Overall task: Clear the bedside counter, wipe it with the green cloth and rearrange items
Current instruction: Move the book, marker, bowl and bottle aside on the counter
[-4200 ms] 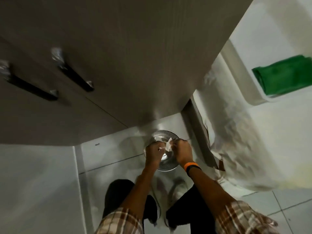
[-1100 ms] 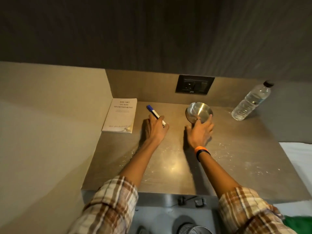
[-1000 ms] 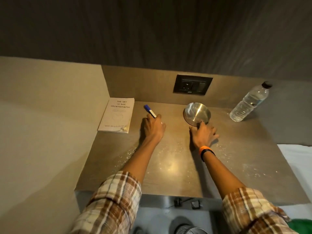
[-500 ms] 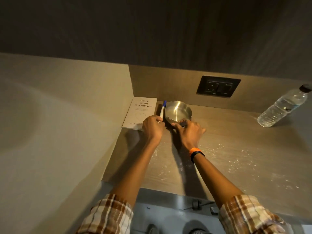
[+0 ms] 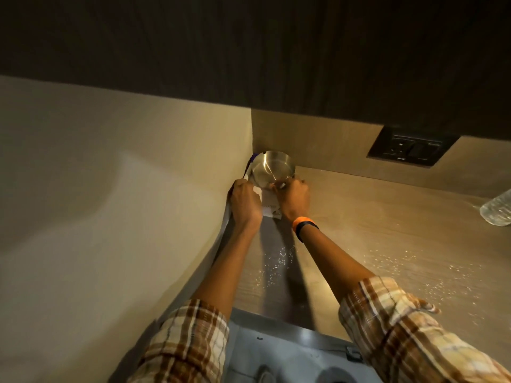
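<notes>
Gripping steel bowl (image 5: 272, 168) (book (image 5: 270, 207) text unreadable).

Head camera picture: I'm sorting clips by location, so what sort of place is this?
Probably a bedroom or hotel-room nook: a built-in wood-look counter set into a wall corner, a dark socket panel on the back wall, and personal items such as a steel bowl, a book and a water bottle.
</notes>
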